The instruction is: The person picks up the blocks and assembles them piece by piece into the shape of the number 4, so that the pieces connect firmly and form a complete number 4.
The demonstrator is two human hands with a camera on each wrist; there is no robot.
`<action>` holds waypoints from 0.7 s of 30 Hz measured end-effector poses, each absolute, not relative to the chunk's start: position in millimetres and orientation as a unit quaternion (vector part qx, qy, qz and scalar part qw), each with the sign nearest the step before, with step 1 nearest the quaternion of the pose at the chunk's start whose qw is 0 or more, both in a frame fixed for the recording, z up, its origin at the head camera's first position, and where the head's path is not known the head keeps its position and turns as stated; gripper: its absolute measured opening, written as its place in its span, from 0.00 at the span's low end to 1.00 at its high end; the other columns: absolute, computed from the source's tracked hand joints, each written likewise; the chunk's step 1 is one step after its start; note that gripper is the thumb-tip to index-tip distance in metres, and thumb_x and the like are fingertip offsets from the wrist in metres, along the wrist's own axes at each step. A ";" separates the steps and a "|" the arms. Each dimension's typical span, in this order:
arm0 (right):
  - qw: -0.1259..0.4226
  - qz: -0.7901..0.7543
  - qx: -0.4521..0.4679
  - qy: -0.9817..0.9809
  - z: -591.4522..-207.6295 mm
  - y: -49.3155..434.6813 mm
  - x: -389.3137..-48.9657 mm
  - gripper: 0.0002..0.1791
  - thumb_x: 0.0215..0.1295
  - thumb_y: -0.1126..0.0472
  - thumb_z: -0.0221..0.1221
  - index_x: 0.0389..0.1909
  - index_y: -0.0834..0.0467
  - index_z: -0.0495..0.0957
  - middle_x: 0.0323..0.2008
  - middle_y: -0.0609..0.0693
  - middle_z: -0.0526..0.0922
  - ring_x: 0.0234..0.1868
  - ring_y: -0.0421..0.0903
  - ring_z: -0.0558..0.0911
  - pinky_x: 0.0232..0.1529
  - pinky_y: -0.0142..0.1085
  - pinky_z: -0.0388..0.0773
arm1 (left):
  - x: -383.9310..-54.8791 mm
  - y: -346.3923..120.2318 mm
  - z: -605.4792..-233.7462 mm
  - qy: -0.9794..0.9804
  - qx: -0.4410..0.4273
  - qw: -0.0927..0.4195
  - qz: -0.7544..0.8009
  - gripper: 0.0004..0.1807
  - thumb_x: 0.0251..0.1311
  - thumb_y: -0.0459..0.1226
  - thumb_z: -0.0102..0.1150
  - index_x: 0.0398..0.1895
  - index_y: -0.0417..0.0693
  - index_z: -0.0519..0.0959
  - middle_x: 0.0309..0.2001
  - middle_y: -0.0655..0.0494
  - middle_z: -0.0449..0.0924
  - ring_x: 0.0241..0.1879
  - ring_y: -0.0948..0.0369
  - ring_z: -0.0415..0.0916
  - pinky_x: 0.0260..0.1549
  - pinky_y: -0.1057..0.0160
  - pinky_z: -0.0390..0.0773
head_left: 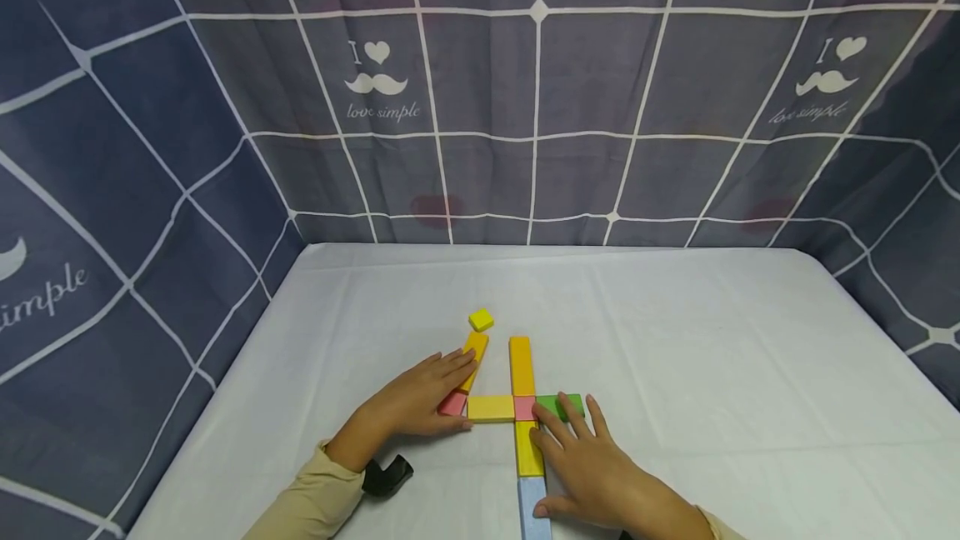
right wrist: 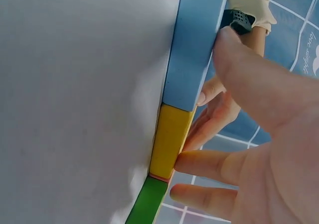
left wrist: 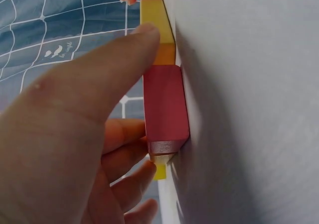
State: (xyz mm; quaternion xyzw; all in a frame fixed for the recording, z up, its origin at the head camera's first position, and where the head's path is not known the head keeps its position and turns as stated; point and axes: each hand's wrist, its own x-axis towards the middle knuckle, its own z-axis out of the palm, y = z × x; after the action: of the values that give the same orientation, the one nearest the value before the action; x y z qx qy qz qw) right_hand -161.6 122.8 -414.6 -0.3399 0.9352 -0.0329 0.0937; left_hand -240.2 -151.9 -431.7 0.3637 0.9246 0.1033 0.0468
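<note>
Flat toy blocks form a cross on the white cloth: a pink block (head_left: 524,408) in the middle, a yellow block (head_left: 521,365) beyond it, a green block (head_left: 573,403) right, another yellow block (head_left: 528,450) and a blue block (head_left: 532,507) nearer. Leftward runs a pale yellow block (head_left: 491,409), ending at a second pink block (left wrist: 164,102). My left hand (head_left: 420,394) rests over that pink block and a slanted yellow block (head_left: 477,343), thumb at the pale yellow one. Fingers spread, my right hand (head_left: 592,473) touches the cross along its right side, thumb on the blue block.
A small yellow block (head_left: 481,320) lies just past the slanted block's far end. Dark gridded curtains (head_left: 480,90) enclose the white-covered table (head_left: 675,332) at the back and sides. A black strap piece (head_left: 387,476) shows by the left wrist.
</note>
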 end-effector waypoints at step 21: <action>0.113 -0.033 -0.326 0.938 -412.5 121.8 -161.6 0.45 0.49 0.28 0.57 0.60 0.57 0.69 0.71 0.57 0.60 0.69 0.64 0.61 0.64 0.70 0.49 | -240.4 -152.6 -432.1 0.924 0.361 0.046 0.113 0.44 0.56 0.57 0.59 0.70 0.43 0.60 0.71 0.49 0.60 0.71 0.54 0.57 0.68 0.51 0.60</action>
State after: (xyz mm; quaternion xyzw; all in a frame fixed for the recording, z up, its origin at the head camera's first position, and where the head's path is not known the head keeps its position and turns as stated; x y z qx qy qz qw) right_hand -161.6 121.8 -412.5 -0.3256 0.9381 -0.0333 0.1132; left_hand -240.4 -152.6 -432.1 0.3614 0.9244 0.1126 0.0459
